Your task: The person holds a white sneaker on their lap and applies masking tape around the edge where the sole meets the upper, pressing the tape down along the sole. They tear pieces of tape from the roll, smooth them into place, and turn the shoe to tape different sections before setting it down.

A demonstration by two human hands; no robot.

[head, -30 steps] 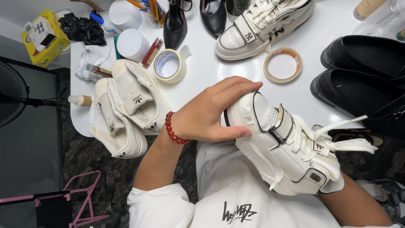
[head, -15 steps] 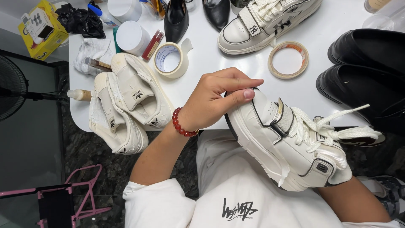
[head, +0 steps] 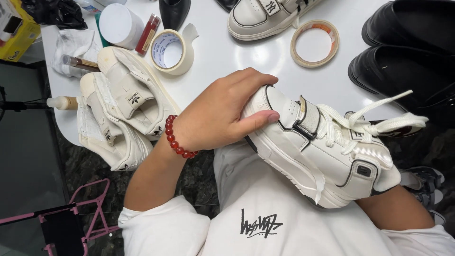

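Gripping the toe of a white lace-up sneaker (head: 322, 151) over the lap, just off the bench's (head: 246, 57) near edge, the left hand (head: 218, 118) is curling closed around it, seemingly steadying it. The right hand is hiding beneath the heel, grip unclear. A masking-tape roll (head: 173, 51) is lying near the bench's left edge.

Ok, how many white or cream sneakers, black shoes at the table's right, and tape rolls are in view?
White or cream leather sneakers: 4. These are the held white sneaker in the left hand, two cream sneakers, and the top white sneaker.
Black leather shoes: 2
Round tape rolls: 2
Total: 8
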